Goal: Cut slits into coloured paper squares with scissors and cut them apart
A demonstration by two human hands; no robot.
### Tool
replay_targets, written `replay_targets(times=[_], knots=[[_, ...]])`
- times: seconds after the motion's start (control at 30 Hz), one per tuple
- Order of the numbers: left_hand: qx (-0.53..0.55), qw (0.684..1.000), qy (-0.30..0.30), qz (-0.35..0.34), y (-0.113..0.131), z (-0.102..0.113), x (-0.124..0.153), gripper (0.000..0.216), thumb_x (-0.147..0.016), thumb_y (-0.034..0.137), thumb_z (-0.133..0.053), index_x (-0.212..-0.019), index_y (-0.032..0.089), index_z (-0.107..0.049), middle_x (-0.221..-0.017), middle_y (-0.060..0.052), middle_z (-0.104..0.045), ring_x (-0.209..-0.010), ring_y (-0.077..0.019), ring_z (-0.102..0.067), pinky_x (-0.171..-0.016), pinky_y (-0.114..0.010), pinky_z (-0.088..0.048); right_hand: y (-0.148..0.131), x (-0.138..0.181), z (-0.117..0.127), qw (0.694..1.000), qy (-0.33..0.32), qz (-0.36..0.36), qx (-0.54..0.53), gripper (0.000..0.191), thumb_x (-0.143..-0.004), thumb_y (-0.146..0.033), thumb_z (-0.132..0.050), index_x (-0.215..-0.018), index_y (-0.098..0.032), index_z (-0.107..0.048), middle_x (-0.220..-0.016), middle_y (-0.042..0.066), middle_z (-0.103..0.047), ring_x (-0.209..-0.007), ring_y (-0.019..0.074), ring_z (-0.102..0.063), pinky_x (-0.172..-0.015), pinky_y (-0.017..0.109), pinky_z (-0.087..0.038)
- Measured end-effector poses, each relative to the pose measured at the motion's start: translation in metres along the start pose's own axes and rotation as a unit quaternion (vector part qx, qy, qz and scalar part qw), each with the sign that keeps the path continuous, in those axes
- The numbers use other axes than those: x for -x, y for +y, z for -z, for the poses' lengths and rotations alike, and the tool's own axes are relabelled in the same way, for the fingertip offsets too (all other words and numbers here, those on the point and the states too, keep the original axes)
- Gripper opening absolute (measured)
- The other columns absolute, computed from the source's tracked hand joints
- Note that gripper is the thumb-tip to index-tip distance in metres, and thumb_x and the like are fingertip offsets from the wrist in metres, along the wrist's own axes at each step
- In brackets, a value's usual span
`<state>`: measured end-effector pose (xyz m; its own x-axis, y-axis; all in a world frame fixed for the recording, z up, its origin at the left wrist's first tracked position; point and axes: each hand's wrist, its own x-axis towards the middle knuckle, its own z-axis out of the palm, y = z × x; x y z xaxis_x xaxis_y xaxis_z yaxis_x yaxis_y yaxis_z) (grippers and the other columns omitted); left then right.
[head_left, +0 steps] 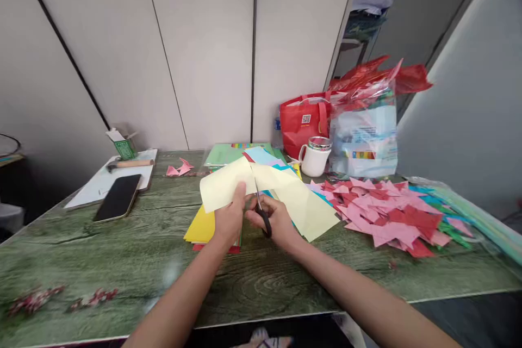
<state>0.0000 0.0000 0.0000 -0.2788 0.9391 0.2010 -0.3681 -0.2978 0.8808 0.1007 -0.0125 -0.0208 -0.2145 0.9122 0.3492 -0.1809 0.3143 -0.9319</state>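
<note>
My left hand (pixel 231 212) grips a pale yellow sheet of paper (pixel 222 187), its thumb lying on top. My right hand (pixel 274 218) is closed around the dark handles of a pair of scissors (pixel 264 221). The scissor blades reach up into the paper, and a cut there parts the left piece from a strip on the right. Under and beyond the hands lie yellow paper (pixel 199 227) and more pale yellow sheets (pixel 312 212). The fingers of my left hand are partly hidden behind the paper.
A heap of pink and red paper stars (pixel 391 215) covers the right side. Behind stand a white mug (pixel 316 157), a red bag (pixel 304 128) and a clear plastic bag (pixel 365 141). At left lie a phone (pixel 119 197), a hammer (pixel 132 163) and a small green box (pixel 123 147).
</note>
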Motion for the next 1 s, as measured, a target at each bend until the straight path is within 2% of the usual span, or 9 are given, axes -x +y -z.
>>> replay_targets(times=[0.23,0.4,0.57,0.73,1.0], knots=[[-0.002,1.000,-0.008,-0.012,-0.001,-0.002,-0.001,0.039,-0.066,0.035,-0.064,-0.099,0.015,-0.060,-0.098,-0.007,-0.064,-0.099,-0.0217,-0.055,-0.093,-0.036,-0.036,-0.009,-0.002,-0.002,1.000,0.008,0.003,0.000,0.025,-0.059,-0.030,-0.068,-0.074,-0.018,-0.052,-0.069,-0.001,-0.053,-0.055,0.0092,-0.043,-0.052,0.022,-0.035],[-0.015,1.000,-0.014,-0.012,-0.002,-0.001,-0.001,0.041,-0.066,0.035,-0.063,-0.101,0.014,-0.059,-0.096,-0.008,-0.065,-0.099,-0.0229,-0.055,-0.093,-0.038,-0.036,-0.012,-0.003,-0.002,1.000,0.010,-0.006,-0.010,0.025,-0.058,-0.028,-0.068,-0.075,-0.018,-0.053,-0.062,-0.003,-0.050,-0.054,0.0084,-0.042,-0.052,0.021,-0.033],[-0.025,0.999,-0.026,-0.019,-0.001,-0.001,-0.001,0.041,-0.067,0.036,-0.062,-0.102,0.014,-0.059,-0.095,-0.007,-0.066,-0.100,-0.0226,-0.055,-0.094,-0.038,-0.035,-0.010,-0.002,-0.001,1.000,0.012,-0.005,-0.006,0.025,-0.059,-0.029,-0.068,-0.075,-0.018,-0.052,-0.067,-0.002,-0.051,-0.053,0.0078,-0.040,-0.050,0.021,-0.032],[-0.028,0.999,-0.017,-0.014,-0.002,-0.001,-0.001,0.041,-0.067,0.035,-0.062,-0.103,0.014,-0.059,-0.096,-0.007,-0.065,-0.098,-0.0225,-0.056,-0.092,-0.038,-0.037,-0.010,-0.002,-0.001,1.000,0.014,-0.009,-0.005,0.025,-0.058,-0.030,-0.069,-0.072,-0.018,-0.051,-0.060,-0.004,-0.048,-0.050,0.0075,-0.037,-0.047,0.021,-0.029],[-0.019,1.000,-0.017,-0.012,-0.004,0.000,-0.001,0.041,-0.066,0.035,-0.064,-0.102,0.015,-0.059,-0.098,-0.007,-0.065,-0.102,-0.0223,-0.054,-0.096,-0.038,-0.033,-0.011,-0.001,-0.002,1.000,0.021,-0.021,-0.003,0.027,-0.057,-0.033,-0.069,-0.073,-0.018,-0.053,-0.063,-0.002,-0.050,-0.050,0.0078,-0.038,-0.047,0.021,-0.032]])
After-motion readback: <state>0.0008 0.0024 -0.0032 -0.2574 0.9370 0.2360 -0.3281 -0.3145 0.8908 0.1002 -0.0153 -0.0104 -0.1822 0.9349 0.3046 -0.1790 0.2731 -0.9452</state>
